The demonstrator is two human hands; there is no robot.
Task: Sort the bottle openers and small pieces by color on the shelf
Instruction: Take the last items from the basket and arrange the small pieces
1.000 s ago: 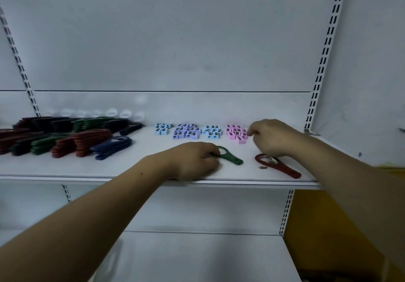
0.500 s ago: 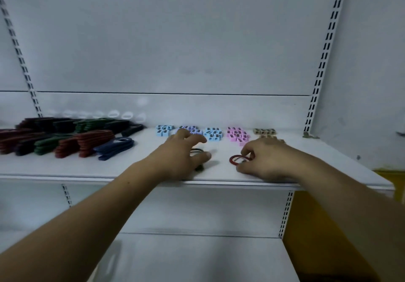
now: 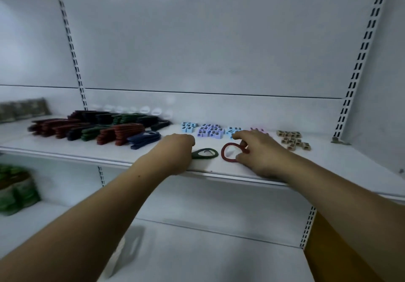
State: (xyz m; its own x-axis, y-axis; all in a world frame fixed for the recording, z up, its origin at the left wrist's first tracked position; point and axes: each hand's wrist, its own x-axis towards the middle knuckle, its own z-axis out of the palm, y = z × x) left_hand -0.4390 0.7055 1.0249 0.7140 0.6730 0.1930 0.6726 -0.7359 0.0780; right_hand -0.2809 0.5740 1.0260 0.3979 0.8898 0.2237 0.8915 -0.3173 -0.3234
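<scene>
My left hand (image 3: 175, 154) grips the handle of a green bottle opener (image 3: 206, 153) lying near the front of the white shelf (image 3: 328, 163); only its loop end shows. My right hand (image 3: 258, 152) pinches a red bottle opener (image 3: 228, 152) just to the right, its ring sticking out leftward. Behind the hands lie small pieces grouped by colour: light blue (image 3: 188, 127), purple (image 3: 210, 130), a second light blue group (image 3: 231, 130), pink (image 3: 258, 130) partly hidden by my right hand, and tan (image 3: 292, 140).
Rows of red, green, dark blue and black bottle openers (image 3: 98, 128) fill the shelf's left part. White openers (image 3: 149, 110) lean on the back wall. Green packets (image 3: 15, 189) sit on the lower shelf at left. Slotted uprights (image 3: 359, 62) frame the bay.
Both hands slid left along the shelf with their openers. The right hand, earlier by the pink pieces, took hold of the red opener. The view shifted, showing more of the left shelves.
</scene>
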